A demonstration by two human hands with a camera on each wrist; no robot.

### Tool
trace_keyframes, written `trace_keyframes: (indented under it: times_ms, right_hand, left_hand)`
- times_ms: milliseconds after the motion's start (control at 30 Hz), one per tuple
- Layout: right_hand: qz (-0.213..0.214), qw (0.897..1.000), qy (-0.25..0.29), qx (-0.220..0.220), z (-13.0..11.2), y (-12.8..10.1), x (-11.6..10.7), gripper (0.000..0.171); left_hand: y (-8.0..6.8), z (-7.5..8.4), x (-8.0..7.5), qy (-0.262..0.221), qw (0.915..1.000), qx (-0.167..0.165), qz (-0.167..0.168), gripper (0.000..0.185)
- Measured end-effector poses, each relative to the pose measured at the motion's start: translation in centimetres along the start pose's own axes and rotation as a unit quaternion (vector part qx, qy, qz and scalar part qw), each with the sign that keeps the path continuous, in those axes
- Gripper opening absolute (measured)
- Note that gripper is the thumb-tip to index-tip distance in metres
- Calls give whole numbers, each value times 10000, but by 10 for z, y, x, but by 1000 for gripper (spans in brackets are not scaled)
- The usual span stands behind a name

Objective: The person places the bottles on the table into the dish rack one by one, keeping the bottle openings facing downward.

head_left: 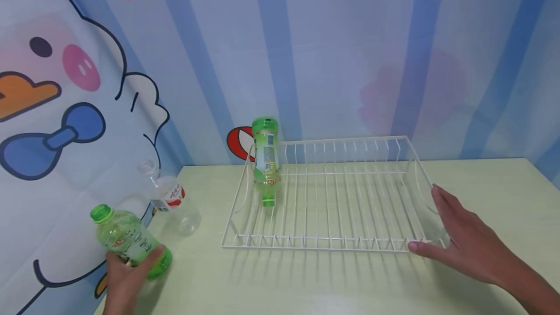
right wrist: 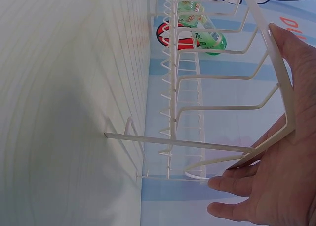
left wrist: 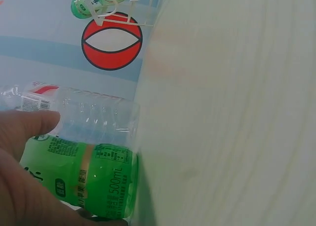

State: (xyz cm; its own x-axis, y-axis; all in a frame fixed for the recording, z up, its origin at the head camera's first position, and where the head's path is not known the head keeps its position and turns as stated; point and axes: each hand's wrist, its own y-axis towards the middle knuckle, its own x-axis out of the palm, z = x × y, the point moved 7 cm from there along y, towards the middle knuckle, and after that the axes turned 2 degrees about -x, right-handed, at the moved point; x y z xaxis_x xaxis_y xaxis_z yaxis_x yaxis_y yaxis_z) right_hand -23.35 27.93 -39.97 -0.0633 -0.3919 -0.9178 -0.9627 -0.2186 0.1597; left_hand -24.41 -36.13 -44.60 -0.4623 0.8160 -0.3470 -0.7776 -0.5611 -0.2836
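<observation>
My left hand [head_left: 130,267] grips a green-capped green bottle [head_left: 127,242] at the table's left front corner, tilted with its cap to the upper left. In the left wrist view the thumb [left wrist: 29,124] lies over this bottle [left wrist: 101,179]. A clear bottle [head_left: 169,197] with a red and white label lies just behind it. A white wire rack [head_left: 332,242] stands mid-table, and a second green bottle [head_left: 266,159] stands cap-down at its left end. My right hand [head_left: 455,237] rests with straight fingers against the rack's right end [right wrist: 276,87], thumb at the front corner.
The pale yellow-green table [head_left: 306,286] backs onto a blue-striped cartoon curtain [head_left: 332,52] that also hangs along the left side. Most of the rack's slots hold nothing. Bare tabletop lies in front of the rack and to its right.
</observation>
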Motion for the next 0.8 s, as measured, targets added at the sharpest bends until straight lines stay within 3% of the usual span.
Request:
trace_keyframes:
  times_ms: [233, 533, 700, 800]
  right_hand:
    - [67, 9999, 14, -78, -2, 0, -2, 120]
    - [82, 9999, 20, -104, -3, 0, -2, 119]
    - [53, 9999, -34, -91, -2, 0, -2, 119]
    - [34, 9999, -61, -82, -1, 0, -2, 118]
  left_hand:
    - [0, -4, -1, -241, 9995, 3, 180, 118]
    - [-3, -1, 0, -132, 9986, 248, 444, 102]
    - [-12, 6, 0, 136, 9969, 424, 649, 93]
    - [-20, 14, 1, 586, 9928, 719, 751, 88]
